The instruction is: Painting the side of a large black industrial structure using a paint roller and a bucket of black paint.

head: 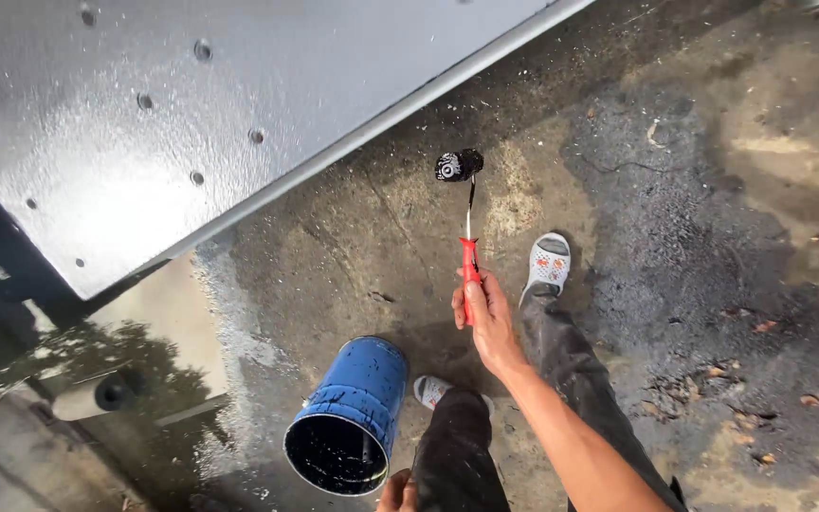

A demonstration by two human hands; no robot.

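My right hand [487, 318] grips the red handle of a small paint roller [459, 166]. Its black, paint-soaked head points away from me, above the ground. My left hand [396, 493] shows only at the bottom edge, right beside the rim of a blue bucket [360, 391] with black paint inside; whether it holds the bucket is unclear. The bucket is tilted, its mouth facing me. A large grey-painted metal panel [172, 104] with several bolt holes fills the upper left.
Stained, wet concrete ground [713, 237] with scattered debris spreads to the right. My legs in dark trousers and light sandals [548, 262] stand below the roller. A wet reflective patch and a pale pipe end [97, 395] lie at the lower left.
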